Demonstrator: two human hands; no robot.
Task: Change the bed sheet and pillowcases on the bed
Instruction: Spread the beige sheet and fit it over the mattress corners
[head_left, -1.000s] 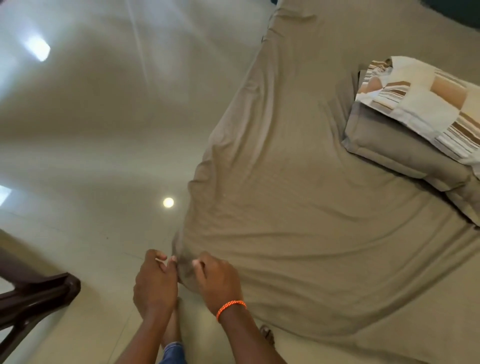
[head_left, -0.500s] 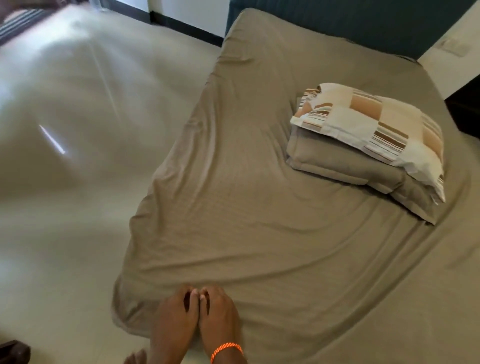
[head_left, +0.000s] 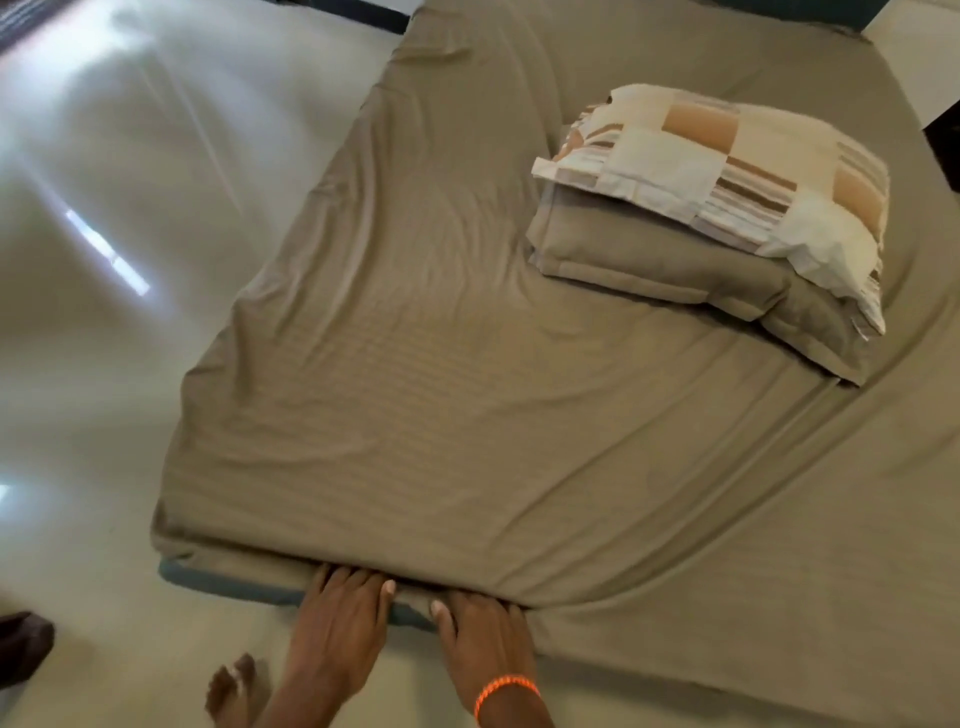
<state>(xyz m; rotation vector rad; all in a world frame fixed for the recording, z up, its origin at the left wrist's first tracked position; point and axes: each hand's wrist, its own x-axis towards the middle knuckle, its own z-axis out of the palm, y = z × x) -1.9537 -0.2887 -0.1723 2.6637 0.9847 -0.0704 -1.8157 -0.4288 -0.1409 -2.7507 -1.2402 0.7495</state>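
A taupe bed sheet (head_left: 441, 374) covers the mattress, wrinkled along its left side. My left hand (head_left: 340, 621) and my right hand (head_left: 485, 631), with an orange band on the wrist, lie side by side at the near edge of the bed. Their straight fingers push the sheet's hem in under the mattress, so the fingertips are partly hidden. A strip of teal bed base (head_left: 223, 579) shows below the hem. At the right, a striped beige and white pillow (head_left: 727, 171) lies on top of a taupe pillow (head_left: 675, 280).
Glossy pale floor (head_left: 104, 260) runs along the left of the bed. My bare foot (head_left: 231, 686) stands on it near the bed corner. A dark object (head_left: 21, 644) sits at the left edge. A dark headboard runs along the far end of the bed.
My hands moved from pinching the sheet's corner to the near edge, where they now press the hem under the mattress. The sheet's near-left corner lies flatter.
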